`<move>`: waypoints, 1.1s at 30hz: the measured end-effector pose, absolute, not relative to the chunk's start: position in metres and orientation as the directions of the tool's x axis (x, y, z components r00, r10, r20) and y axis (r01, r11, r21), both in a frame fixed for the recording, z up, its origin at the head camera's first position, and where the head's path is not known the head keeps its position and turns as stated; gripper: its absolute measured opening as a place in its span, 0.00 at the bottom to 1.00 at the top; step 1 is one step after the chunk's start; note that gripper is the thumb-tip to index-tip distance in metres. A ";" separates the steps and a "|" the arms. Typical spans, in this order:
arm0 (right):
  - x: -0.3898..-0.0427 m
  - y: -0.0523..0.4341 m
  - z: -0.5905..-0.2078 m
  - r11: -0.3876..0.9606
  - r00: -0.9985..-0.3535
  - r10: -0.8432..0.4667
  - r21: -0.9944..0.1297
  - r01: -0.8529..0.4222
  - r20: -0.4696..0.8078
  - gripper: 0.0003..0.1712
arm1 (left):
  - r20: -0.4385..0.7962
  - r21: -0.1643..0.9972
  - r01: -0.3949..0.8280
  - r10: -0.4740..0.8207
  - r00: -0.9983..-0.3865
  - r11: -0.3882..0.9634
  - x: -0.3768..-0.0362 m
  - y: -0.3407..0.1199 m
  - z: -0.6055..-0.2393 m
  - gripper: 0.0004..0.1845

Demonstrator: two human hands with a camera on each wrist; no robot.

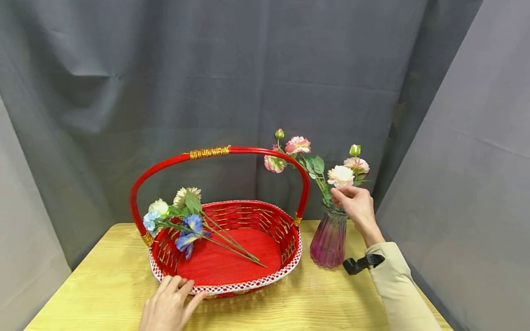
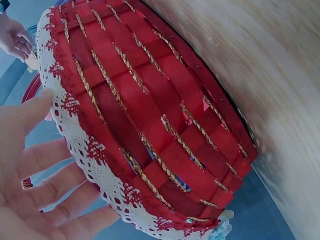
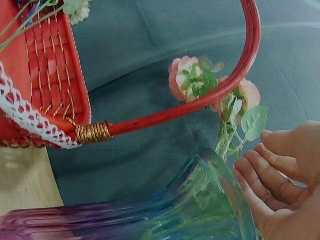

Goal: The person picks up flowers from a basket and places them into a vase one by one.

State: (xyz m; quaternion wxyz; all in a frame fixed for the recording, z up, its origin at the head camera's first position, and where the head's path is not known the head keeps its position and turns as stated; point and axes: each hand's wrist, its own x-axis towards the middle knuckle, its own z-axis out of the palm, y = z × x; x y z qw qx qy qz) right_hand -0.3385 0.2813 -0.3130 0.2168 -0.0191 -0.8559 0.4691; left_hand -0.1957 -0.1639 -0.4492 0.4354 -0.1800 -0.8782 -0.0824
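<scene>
Red woven basket [image 1: 232,262] with tall arched red handle [image 1: 174,162] spanning its open tray; loose artificial flowers [image 1: 186,220] block the left half, the right half lies open. A narrow gap separates basket and purple ribbed glass vase [image 1: 329,241]. Bare yellow wooden tabletop [image 1: 103,285] offers room in front

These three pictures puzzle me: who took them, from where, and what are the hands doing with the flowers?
No machine here: a person wears three cameras. The head view looks down on a yellow wooden table. The other two sit on the wrists, close to each hand.

On the table stand a red woven basket holding loose artificial flowers, and a purple glass vase with pink blooms.

The left hand rests on the basket's lace-trimmed rim. The right hand pinches a cream flower just above the vase.
</scene>
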 end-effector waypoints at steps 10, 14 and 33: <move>-0.341 0.251 -0.315 0.521 -0.920 0.111 -0.810 -0.269 0.377 0.18 | 0.807 -0.012 0.386 0.237 -0.541 0.922 -0.195 -0.167 -0.450 0.31; -0.337 0.241 -0.315 0.528 -0.915 0.097 -0.800 -0.285 0.391 0.18 | 0.812 -0.014 0.401 0.244 -0.530 0.916 -0.196 -0.167 -0.450 0.31; -0.345 0.178 -0.350 0.414 -0.958 -0.031 -0.869 -0.271 0.284 0.14 | 0.769 -0.012 0.369 0.244 -0.590 0.929 -0.196 -0.167 -0.447 0.20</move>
